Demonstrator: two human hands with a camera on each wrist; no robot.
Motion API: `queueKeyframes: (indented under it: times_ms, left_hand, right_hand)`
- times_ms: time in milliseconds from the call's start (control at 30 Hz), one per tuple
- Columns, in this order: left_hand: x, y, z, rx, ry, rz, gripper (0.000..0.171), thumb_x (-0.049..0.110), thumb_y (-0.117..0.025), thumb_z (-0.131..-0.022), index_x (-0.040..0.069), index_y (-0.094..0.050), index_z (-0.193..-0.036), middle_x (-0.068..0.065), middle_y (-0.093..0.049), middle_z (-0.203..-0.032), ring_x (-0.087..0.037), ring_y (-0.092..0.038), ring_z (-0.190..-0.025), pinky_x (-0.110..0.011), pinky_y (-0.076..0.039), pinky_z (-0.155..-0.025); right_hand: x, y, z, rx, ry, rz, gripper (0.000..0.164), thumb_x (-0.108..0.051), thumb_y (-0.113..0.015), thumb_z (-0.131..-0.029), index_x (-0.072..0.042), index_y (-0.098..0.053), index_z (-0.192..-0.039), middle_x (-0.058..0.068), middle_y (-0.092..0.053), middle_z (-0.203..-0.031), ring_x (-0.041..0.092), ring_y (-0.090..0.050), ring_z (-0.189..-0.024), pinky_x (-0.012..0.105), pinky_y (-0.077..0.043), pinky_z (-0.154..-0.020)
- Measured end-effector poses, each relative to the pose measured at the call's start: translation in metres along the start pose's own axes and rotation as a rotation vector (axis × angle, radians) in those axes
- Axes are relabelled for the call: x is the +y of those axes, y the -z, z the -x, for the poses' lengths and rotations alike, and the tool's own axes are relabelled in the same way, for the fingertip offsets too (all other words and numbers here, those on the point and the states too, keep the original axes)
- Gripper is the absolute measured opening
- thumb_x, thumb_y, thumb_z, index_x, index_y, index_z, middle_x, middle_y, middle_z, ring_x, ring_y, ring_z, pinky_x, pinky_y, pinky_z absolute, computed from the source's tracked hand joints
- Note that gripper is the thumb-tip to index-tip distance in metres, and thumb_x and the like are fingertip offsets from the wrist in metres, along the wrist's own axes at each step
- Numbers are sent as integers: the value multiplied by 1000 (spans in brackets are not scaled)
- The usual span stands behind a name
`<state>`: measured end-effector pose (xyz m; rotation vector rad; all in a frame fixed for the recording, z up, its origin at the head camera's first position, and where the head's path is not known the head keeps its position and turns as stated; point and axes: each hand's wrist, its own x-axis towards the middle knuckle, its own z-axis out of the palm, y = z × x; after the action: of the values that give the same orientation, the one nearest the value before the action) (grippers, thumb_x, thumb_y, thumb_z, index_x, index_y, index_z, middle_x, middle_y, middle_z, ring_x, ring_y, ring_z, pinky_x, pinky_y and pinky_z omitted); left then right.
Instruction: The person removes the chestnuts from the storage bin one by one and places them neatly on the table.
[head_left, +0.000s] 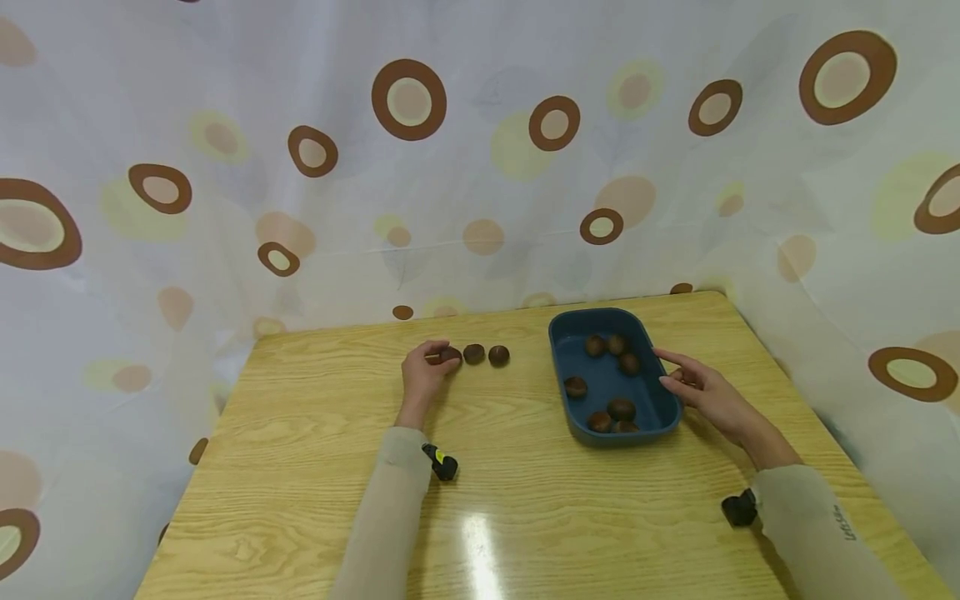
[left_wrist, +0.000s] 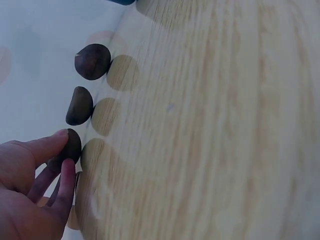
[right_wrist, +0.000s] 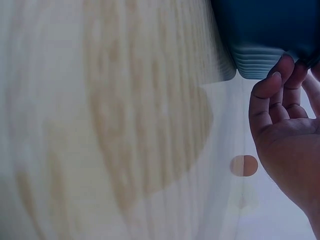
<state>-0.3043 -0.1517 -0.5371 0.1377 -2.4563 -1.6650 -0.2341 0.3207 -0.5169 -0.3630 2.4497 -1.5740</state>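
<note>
**Wood-grain table [head_left: 570, 508]: deep blue tray [head_left: 602, 379] touched, chestnut [head_left: 450, 355] pinched**

The tray sits toward the table's 2 o'clock, holding seven chestnuts: three near its 12, one at 9, three at 6. At its 3 o'clock wall, the right hand [head_left: 712, 403] has fingers apart, tips touching the outside, probably to steady it. Toward the table's 11, the left hand [head_left: 423, 372] clamps thumb and fingertips on the row's 9 o'clock chestnut. Two loose chestnuts [head_left: 474, 353] [head_left: 498, 356] continue toward 3, gaps probably leaving finger room.
</note>
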Motion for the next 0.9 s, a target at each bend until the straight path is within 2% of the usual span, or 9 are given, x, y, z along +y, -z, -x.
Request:
queueKeyframes:
  times_ms: [333, 733, 900]
  left_hand:
    - [1, 7, 5, -18, 19, 27, 41, 1, -81, -88, 0, -70, -128, -22, -67, -127, -38, -69, -112, -48, -56, -100]
    - [2, 12, 5, -55, 41, -11, 43, 3, -81, -89, 3, -69, -130, -21, -69, -126, -37, -69, -113, -48, -56, -99]
    - [1, 14, 5, -60, 31, -18, 45, 3, -82, -88, 2, -69, -131, -21, -68, -127, -36, -69, -111, -46, -57, -97]
  right_hand:
    - [2, 1, 0, 0, -9, 8, 61, -30, -51, -111, -12, -29, -165, 14, -56, -110, 15, -55, -89, 30, -51, -74]
    - [0, 0, 0, -1, -9, 0, 61, -30, -51, -111, -12, -28, -165, 14, -57, -112, 15, -56, -89, 29, -52, -74]
    - [0, 0, 0, 2, -7, 2, 61, -30, -51, -111, -11, -29, -165, 13, -58, -111, 14, -56, -89, 29, -53, -74]
